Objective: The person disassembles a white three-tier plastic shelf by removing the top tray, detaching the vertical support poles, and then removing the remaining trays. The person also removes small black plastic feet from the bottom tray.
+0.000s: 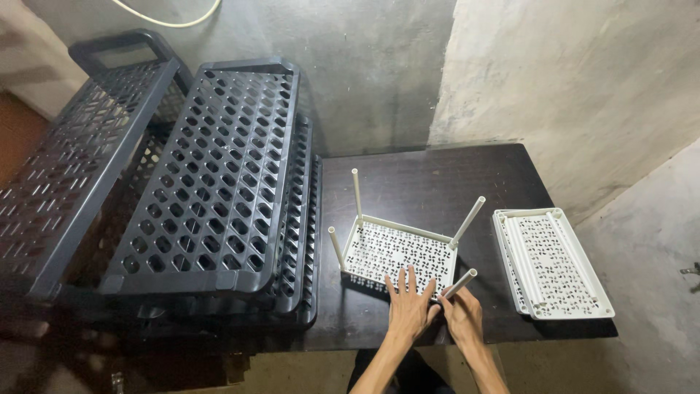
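A white perforated rack shelf (394, 246) lies on the dark table (437, 182) with a white pole standing up at each corner. My left hand (408, 306) rests flat, fingers spread, on the shelf's near edge. Beside it, my right hand (464, 314) is closed around the base of the near-right pole (462, 282), which tilts to the right. The far-right pole (468, 220) also leans outward.
A stack of white perforated shelves with loose poles on top (551, 263) lies at the table's right end. Large dark grey perforated shelves (211, 175) lean in a pile on the left. Concrete walls stand behind the table.
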